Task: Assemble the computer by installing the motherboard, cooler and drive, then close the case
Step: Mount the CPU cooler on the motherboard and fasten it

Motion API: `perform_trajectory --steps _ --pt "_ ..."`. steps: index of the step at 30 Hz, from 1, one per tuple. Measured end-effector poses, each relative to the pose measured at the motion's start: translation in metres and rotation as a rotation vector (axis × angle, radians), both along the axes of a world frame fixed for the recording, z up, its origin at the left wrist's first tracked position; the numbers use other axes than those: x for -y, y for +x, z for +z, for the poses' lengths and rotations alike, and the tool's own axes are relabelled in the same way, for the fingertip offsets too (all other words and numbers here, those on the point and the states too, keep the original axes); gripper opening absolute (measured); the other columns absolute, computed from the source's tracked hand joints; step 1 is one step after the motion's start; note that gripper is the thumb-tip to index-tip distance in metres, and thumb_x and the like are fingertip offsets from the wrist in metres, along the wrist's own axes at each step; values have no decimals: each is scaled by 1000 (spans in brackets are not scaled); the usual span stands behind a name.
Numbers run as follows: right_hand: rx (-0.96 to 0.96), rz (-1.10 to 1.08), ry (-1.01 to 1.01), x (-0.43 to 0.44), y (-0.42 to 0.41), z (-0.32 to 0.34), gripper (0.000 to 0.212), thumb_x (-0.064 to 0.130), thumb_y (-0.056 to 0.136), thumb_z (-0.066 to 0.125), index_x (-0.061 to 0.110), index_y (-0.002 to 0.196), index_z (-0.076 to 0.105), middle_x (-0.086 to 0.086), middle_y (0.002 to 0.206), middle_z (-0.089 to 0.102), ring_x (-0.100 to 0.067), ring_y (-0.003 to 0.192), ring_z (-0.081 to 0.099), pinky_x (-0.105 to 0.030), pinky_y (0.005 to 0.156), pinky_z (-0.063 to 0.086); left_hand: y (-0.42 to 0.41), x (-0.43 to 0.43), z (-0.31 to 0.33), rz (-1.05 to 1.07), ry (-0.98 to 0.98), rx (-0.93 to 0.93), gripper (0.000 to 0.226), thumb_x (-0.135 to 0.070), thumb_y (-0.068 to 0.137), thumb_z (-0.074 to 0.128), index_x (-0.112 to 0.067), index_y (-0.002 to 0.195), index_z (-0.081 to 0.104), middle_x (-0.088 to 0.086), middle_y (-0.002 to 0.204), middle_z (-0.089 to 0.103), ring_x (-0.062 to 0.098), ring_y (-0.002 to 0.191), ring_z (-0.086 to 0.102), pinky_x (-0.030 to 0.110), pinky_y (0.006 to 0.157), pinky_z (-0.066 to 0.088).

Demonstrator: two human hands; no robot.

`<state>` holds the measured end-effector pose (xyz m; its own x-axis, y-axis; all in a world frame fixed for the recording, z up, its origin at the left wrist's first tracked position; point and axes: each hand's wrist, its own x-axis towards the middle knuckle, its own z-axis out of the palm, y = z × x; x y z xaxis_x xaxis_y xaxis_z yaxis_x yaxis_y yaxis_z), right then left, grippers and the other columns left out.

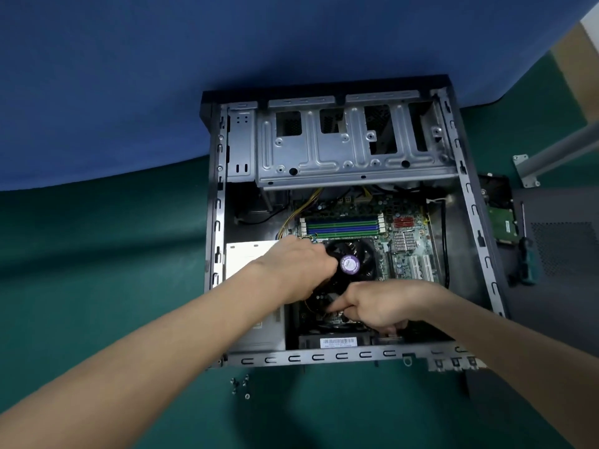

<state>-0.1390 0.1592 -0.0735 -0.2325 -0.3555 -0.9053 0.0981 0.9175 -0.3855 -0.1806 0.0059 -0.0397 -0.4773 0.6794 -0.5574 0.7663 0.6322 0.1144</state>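
Steel cage (pixel 353 147) overhangs motherboard (pixel 408 241); screwdriver (pixel 526 259) beside case (pixel 216 222).

The left hand (pixel 298 270) covers the left side of the fan (pixel 355 254), and the right hand (pixel 379 306) blocks whatever its fingertips touch on the board (pixel 406 243) — can't tell what. The drive (pixel 502 222) is half hidden behind the case wall (pixel 479 228), and the screws (pixel 241 385) are too small to count.

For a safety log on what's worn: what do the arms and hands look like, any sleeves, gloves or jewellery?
The left forearm and right forearm are bare to the frame edge, no sleeves. The left hand and right hand wear no gloves. No watch or bracelet at either wrist. Fingers partly hidden, so rings cannot be ruled out.
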Motion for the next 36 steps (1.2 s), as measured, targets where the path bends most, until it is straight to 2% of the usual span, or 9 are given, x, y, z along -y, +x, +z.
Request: perform_trajectory --steps 3,5,7,9,12,17,23,29,36 --pt "20 -28 -4 -2 -3 -4 45 19 104 32 39 144 37 3 43 43 -9 36 37 -17 35 33 1 -3 -2 -17 -45 22 21 -13 87 51 -23 103 62 3 103 60 26 101 59 31 68 31" --pt "42 -55 -1 -4 -2 -6 44 20 104 33 38 144 37 0 46 42 -11 39 36 -17 35 31 3 -6 -5 -53 -117 37 24 -16 90 51 -24 112 59 2 116 59 23 111 56 33 85 38" --pt "62 -92 2 -6 -1 -9 43 21 104 33 35 145 37 0 47 41 -12 39 35 -18 36 29 6 -11 -8 -76 -217 89 30 -15 92 52 -22 121 54 3 128 54 22 120 51 37 107 29" --pt "71 -120 11 -8 1 -11 42 21 104 34 33 144 38 1 44 39 -11 37 33 -17 37 26 10 -19 -11 -82 -325 151 36 -13 92 54 -19 128 50 5 136 49 24 127 46 41 114 21" --pt "82 -143 14 -9 5 -13 41 22 104 35 33 143 39 5 40 39 -10 36 33 -18 39 26 17 -25 -16 -77 -435 188 41 -12 96 48 -14 136 43 8 144 42 28 135 36 44 115 12" --pt "67 -206 -4 -12 13 -19 41 25 104 36 37 143 37 11 34 37 -6 30 34 -13 36 28 17 -25 -18 -24 -452 179 43 -9 95 47 -13 138 40 10 148 36 28 140 28 45 116 8" --pt "48 -261 -39 -16 17 -21 41 25 104 37 36 143 37 11 34 36 -6 29 33 -13 36 27 15 -24 -10 110 -299 176 32 -4 95 44 -12 125 50 10 131 47 32 127 42 40 106 29" --pt "23 -244 -50 -16 16 -21 35 24 104 36 29 137 44 7 34 37 -8 29 32 -14 37 26 22 -24 -15 186 -231 151 34 2 92 43 -13 122 50 10 128 47 29 122 46 38 105 35" --pt "22 -238 -69 -15 15 -18 42 23 104 36 33 145 36 7 33 39 -7 29 34 -17 37 27 17 -24 -12 222 -261 214 32 0 90 50 -13 119 50 10 125 45 30 120 45 35 82 39"
